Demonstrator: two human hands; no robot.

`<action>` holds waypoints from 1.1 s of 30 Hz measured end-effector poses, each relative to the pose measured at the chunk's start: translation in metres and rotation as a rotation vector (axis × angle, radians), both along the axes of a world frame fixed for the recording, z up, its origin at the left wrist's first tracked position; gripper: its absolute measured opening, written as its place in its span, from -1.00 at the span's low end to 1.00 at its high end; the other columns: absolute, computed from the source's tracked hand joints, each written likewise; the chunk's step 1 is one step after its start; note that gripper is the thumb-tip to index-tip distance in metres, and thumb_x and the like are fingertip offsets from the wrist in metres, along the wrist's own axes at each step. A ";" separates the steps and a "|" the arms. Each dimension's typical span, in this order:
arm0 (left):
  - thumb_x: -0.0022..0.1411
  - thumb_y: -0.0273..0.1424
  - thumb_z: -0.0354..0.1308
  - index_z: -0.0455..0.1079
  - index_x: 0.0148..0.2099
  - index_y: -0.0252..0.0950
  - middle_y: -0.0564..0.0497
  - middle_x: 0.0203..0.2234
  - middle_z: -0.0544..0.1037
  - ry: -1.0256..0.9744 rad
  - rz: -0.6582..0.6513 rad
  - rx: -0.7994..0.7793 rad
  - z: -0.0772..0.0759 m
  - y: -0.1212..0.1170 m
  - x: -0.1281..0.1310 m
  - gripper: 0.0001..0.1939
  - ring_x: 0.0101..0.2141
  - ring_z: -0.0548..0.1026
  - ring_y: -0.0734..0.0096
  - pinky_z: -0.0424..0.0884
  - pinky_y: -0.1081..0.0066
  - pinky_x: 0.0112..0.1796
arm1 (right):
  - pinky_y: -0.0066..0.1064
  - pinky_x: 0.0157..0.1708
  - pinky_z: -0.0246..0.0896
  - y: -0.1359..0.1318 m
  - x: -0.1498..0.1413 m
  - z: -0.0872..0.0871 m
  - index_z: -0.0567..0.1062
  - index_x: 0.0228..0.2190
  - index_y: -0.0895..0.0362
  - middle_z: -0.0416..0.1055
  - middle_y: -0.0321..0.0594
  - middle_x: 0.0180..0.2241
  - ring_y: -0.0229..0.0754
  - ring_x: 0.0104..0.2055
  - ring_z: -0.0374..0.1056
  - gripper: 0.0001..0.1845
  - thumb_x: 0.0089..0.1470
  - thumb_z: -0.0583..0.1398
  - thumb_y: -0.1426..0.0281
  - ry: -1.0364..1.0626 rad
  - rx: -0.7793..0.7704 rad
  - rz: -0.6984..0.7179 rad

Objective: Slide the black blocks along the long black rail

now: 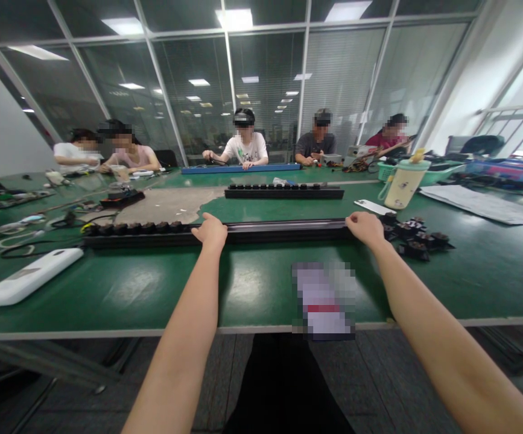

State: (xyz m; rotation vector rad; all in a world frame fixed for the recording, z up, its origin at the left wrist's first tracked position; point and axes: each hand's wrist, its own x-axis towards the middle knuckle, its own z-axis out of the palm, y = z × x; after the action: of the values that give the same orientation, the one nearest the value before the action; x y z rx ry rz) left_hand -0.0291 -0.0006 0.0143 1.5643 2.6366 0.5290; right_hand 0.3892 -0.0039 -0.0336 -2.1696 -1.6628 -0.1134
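Note:
A long black rail (283, 231) lies across the green table (107, 289) in front of me. Several black socket modules (129, 228) sit in its left part. My left hand (211, 232) grips the rail near its middle, fingers curled over the front edge. My right hand (366, 228) is closed on the rail's right end. A pile of loose black socket modules (417, 238) lies just right of my right hand.
A second black rail (283, 191) lies farther back, a blue one (240, 169) beyond it. A white oblong case (28, 276) is at near left, a bottle (405, 181) and papers (482, 205) at right. Several people sit along the far side. A blurred card (323, 301) lies near the table edge.

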 end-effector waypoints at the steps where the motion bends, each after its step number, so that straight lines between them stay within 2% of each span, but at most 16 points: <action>1: 0.28 -0.30 0.16 0.06 0.38 -0.43 -0.45 0.12 0.52 0.001 0.003 0.005 0.000 0.000 0.000 -0.28 0.14 0.50 -0.09 0.19 0.01 0.18 | -0.23 -0.08 0.31 0.000 0.000 0.000 0.64 -0.13 0.16 0.60 0.07 -0.13 0.11 -0.02 0.49 -0.58 0.27 0.06 0.24 -0.008 -0.007 0.002; 5: 0.24 -0.24 0.25 0.14 0.34 -0.45 -0.47 0.14 0.50 0.003 0.004 0.018 0.004 -0.003 -0.005 -0.27 0.16 0.49 -0.10 0.22 0.04 0.18 | -0.22 -0.09 0.32 0.001 0.000 -0.001 0.64 -0.11 0.16 0.60 0.08 -0.11 0.12 -0.01 0.50 -0.56 0.28 0.05 0.23 -0.035 -0.023 0.011; 8: 0.20 -0.08 0.30 0.19 0.31 -0.43 -0.46 0.16 0.49 -0.034 -0.031 0.014 0.006 -0.005 -0.010 -0.20 0.20 0.45 -0.13 0.24 0.05 0.17 | -0.24 -0.09 0.32 0.000 0.000 0.000 0.64 -0.10 0.16 0.60 0.07 -0.11 0.11 -0.01 0.50 -0.56 0.27 0.05 0.22 -0.045 -0.037 0.014; 10: 0.22 0.05 0.23 0.22 0.30 -0.42 -0.47 0.15 0.49 -0.074 -0.054 0.016 0.008 -0.005 -0.012 -0.19 0.21 0.43 -0.16 0.24 0.02 0.17 | -0.26 -0.10 0.32 -0.001 -0.001 0.001 0.64 -0.10 0.16 0.60 0.06 -0.11 0.09 -0.01 0.50 -0.56 0.27 0.06 0.22 -0.051 -0.041 0.013; 12: 0.31 0.11 0.07 0.24 0.29 -0.44 -0.49 0.15 0.49 -0.104 -0.052 0.027 0.008 -0.004 -0.013 -0.21 0.21 0.43 -0.17 0.22 -0.02 0.18 | -0.27 -0.10 0.32 -0.002 -0.002 0.001 0.64 -0.10 0.16 0.60 0.06 -0.11 0.08 -0.02 0.50 -0.56 0.27 0.06 0.22 -0.058 -0.039 0.010; 15: 0.44 0.02 -0.14 0.28 0.28 -0.48 -0.52 0.15 0.48 -0.120 -0.030 0.046 0.008 -0.002 -0.014 -0.30 0.21 0.43 -0.15 0.19 -0.05 0.20 | -0.27 -0.10 0.32 -0.003 -0.003 0.002 0.64 -0.10 0.16 0.60 0.06 -0.11 0.09 -0.02 0.50 -0.56 0.28 0.05 0.22 -0.065 -0.040 0.009; 18: 0.48 -0.09 -0.24 0.33 0.25 -0.46 -0.48 0.17 0.48 -0.132 -0.025 0.054 0.007 0.000 -0.015 -0.37 0.21 0.43 -0.13 0.18 -0.05 0.21 | -0.26 -0.11 0.32 -0.003 -0.004 0.001 0.65 -0.10 0.15 0.60 0.06 -0.11 0.10 -0.02 0.51 -0.57 0.28 0.06 0.23 -0.059 -0.043 0.003; 26: 0.47 -0.21 -0.18 0.36 0.22 -0.46 -0.45 0.16 0.49 -0.132 -0.023 0.040 0.007 -0.002 -0.017 -0.47 0.19 0.46 -0.09 0.21 0.00 0.19 | -0.22 -0.11 0.34 -0.001 -0.003 -0.001 0.64 -0.11 0.16 0.60 0.08 -0.11 0.14 -0.03 0.51 -0.57 0.27 0.06 0.23 -0.052 -0.050 0.012; 33: 0.45 -0.20 -0.15 0.40 0.18 -0.41 -0.42 0.12 0.53 -0.109 -0.038 0.054 0.005 -0.003 -0.020 -0.50 0.16 0.49 -0.08 0.25 0.01 0.15 | -0.23 -0.09 0.33 -0.001 -0.004 -0.002 0.64 -0.10 0.15 0.60 0.07 -0.10 0.13 -0.01 0.51 -0.55 0.29 0.03 0.23 -0.065 -0.057 0.016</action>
State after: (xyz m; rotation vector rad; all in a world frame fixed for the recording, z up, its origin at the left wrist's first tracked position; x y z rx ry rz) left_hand -0.0488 -0.0032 0.0192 1.5495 2.5280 0.6688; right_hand 0.3848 -0.0047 -0.0361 -2.2159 -1.7392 -0.1347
